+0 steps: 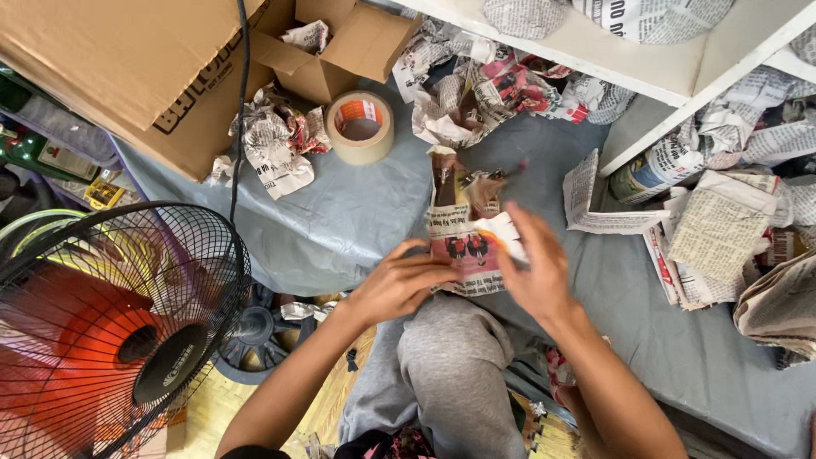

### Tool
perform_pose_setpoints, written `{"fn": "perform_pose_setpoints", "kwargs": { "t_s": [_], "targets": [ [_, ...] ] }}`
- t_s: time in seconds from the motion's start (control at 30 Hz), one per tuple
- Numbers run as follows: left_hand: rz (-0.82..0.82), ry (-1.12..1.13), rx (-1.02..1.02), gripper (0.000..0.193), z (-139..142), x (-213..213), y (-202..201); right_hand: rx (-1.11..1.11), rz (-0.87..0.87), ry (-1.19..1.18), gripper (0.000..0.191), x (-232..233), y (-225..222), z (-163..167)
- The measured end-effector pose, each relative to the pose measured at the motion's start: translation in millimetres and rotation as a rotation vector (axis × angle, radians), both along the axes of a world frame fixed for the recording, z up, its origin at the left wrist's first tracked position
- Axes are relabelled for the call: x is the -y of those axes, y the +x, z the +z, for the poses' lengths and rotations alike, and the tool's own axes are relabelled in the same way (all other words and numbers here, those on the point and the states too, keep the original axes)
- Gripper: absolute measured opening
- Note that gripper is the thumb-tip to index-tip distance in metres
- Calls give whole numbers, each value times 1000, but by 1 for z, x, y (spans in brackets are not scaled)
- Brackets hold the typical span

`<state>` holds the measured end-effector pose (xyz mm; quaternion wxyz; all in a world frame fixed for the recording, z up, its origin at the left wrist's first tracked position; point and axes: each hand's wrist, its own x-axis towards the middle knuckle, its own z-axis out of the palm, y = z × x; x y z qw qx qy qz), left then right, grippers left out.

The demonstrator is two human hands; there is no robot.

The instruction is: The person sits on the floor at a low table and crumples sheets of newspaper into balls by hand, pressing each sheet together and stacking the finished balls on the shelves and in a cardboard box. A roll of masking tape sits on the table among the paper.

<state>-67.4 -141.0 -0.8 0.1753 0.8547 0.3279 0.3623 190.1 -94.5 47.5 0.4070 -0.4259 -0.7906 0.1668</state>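
A crumpled bundle of newspaper (463,223) lies on the grey sheet (357,212) in front of my raised knee. My left hand (399,285) grips its lower left edge with curled fingers. On the bundle's right side, my right hand (537,270) presses with fingers spread; it is blurred by motion. Whatever is wrapped inside the paper is hidden.
A roll of tan tape (361,127) lies beyond the bundle, beside an open cardboard box (327,47) and a large flat carton (127,68). Crumpled newspaper wads (276,140) lie around. A standing fan (110,327) is at left, a white shelf (663,59) at right.
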Motion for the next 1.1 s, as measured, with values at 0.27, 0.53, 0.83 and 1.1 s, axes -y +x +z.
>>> {"fn": "perform_pose_setpoints", "kwargs": {
  "t_s": [0.27, 0.53, 0.83, 1.1],
  "targets": [
    [98, -240, 247, 43, 16, 1, -8, 209, 569, -153, 59, -1, -7, -13],
    [102, -57, -52, 54, 26, -15, -7, 133, 655, -369, 70, -7, 3, -3],
    [-50, 313, -181, 20, 24, -20, -16, 78, 656, -369, 42, -13, 8, -29],
    [393, -88, 138, 16, 7, -24, 3, 2, 95, -545, 22, -17, 10, -48]
  ]
}}
